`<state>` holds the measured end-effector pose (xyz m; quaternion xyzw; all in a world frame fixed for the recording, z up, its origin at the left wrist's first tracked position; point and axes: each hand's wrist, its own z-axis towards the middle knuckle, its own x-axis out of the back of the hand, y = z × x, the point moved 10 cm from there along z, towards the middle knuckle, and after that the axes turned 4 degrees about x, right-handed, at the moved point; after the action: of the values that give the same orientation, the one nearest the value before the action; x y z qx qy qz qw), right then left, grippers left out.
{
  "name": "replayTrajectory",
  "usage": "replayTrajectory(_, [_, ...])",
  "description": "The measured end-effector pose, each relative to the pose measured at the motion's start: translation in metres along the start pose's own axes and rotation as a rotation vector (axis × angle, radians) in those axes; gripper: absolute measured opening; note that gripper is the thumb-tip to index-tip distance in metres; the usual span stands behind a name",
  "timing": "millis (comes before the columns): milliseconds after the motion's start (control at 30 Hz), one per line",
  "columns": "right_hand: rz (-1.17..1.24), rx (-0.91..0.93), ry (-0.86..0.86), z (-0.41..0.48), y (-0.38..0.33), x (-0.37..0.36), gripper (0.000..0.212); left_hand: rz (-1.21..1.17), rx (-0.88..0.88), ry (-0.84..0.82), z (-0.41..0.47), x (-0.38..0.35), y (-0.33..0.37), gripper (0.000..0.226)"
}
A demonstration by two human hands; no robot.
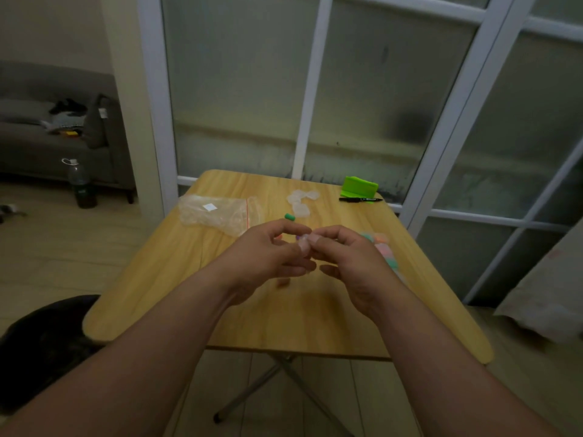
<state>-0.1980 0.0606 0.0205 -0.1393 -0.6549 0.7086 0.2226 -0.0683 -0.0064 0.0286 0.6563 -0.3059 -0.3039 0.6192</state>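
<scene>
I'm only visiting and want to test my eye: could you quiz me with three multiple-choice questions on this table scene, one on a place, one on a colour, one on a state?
1. Where does the black marker lie?
A) just in front of the green stand
B) in a hand
C) on the sofa

2. What colour is the small loose piece near the clear cases?
A) red
B) green
C) black

3. What are the left hand and right hand doing?
A) resting flat
B) both pinching one small pale piece
C) writing

Answers: 1 A, it lies before the stand at the far edge of the table; 2 B, it shows green against the wood; 3 B, fingers of both meet on it.
</scene>
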Motion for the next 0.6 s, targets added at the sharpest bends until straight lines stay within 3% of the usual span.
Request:
replayTrajectory(333, [-0.026,0.033,-0.011,0.003,-0.001,-0.006,0.010,-0.078,0.050,0.008,0.000,0.002,-0.005,0.029])
replayTrajectory(600, [0.024,0.025,0.060,0.011,0.000,-0.003,0.007,-0.282,0.095,0.018,0.005,0.011,-0.012,0.026])
